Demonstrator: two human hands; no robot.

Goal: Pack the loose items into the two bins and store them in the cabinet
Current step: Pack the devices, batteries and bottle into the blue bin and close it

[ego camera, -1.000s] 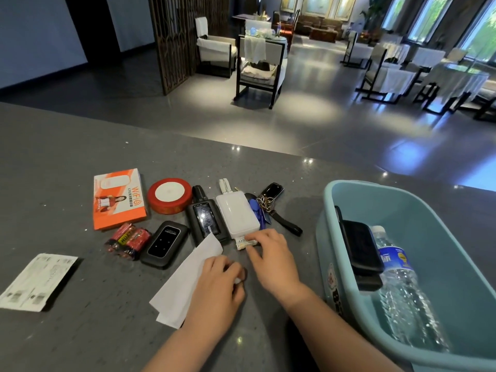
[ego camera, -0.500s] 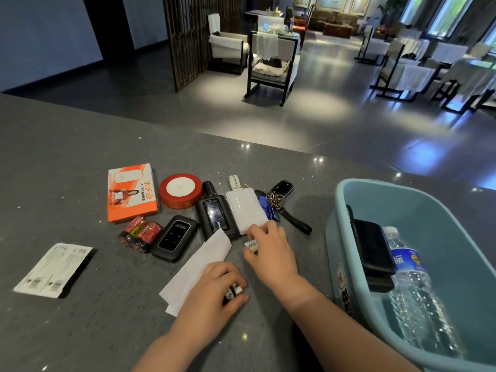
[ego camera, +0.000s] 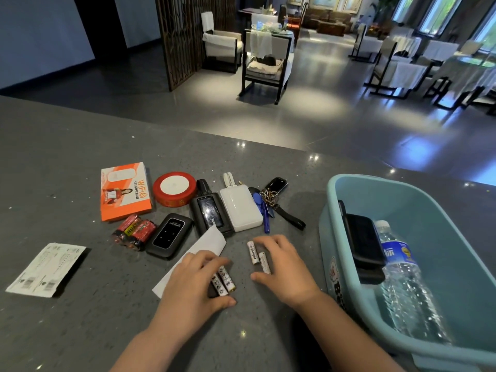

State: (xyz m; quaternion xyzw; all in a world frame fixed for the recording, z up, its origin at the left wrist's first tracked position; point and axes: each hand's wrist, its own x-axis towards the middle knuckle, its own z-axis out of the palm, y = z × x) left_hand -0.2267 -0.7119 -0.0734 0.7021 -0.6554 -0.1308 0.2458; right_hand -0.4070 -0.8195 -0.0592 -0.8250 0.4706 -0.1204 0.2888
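Your left hand (ego camera: 193, 285) is curled over two small patterned batteries (ego camera: 224, 280) on the counter (ego camera: 80, 331); your fingers and thumb close around them, so that grip is holding them. Your right hand (ego camera: 281, 267) lies with its fingers bent loosely over two white batteries (ego camera: 257, 256), touching them. I cannot tell if that grip has really closed on them yet.

Take the blue bin (ego camera: 349, 189) as your marker. It stands just to the right of your right hand. Inside it you already have a water bottle (ego camera: 402, 277) and a black case (ego camera: 362, 242). That much looks packed.

A lot is left, I think. To the left of the bin lie the keys (ego camera: 271, 200), a white power bank (ego camera: 241, 208), a black gadget (ego camera: 208, 213), a black router (ego camera: 170, 234), a red tape roll (ego camera: 174, 187), red batteries (ego camera: 134, 230), an orange box (ego camera: 124, 190), a white paper (ego camera: 193, 253) partly under your left hand, and farthest left, a slip (ego camera: 45, 269).

You can see only one bin here, and no cabinet. So the task looks early: most things are out, and nothing is stored.
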